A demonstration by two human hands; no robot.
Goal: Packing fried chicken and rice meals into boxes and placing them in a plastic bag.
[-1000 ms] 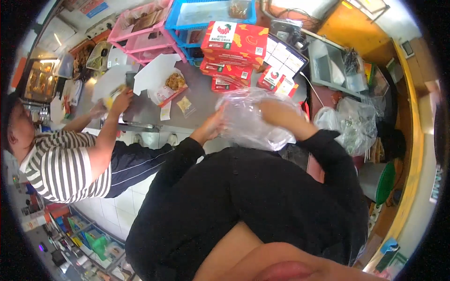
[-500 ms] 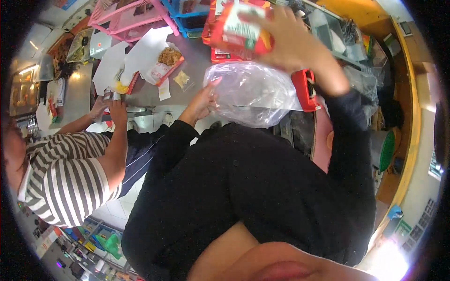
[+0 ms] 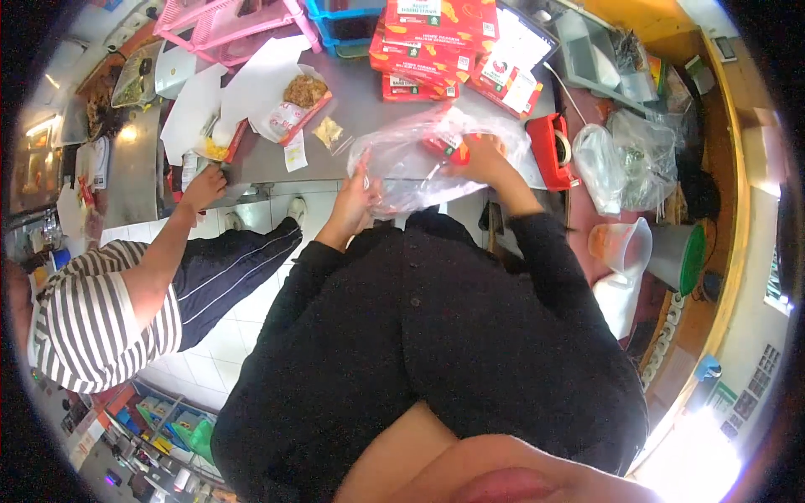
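A clear plastic bag [image 3: 394,163] hangs at the front edge of the metal counter, its mouth spread. My left hand [image 3: 356,201] pinches the bag's left rim. Inside the bag, my right hand [image 3: 486,161] grips a red food box [image 3: 443,144], seen partly through the crinkled film. Behind the bag rises a stack of similar red boxes [image 3: 419,63]. Right of my right hand stands a red tape dispenser [image 3: 547,155] with a roll of tape in it.
To the left, open boxes with fried food [image 3: 304,90] and a small sachet [image 3: 328,132] lie on the counter. A person in a striped shirt [image 3: 109,318] works there. Pink [image 3: 226,33] and blue baskets stand behind. Plastic bags [image 3: 641,159] and a clear jug [image 3: 620,245] sit right.
My right hand has brought the red box down from above the stack into the bag. My left hand has shifted slightly left with the rim. The other person's arm has moved too.
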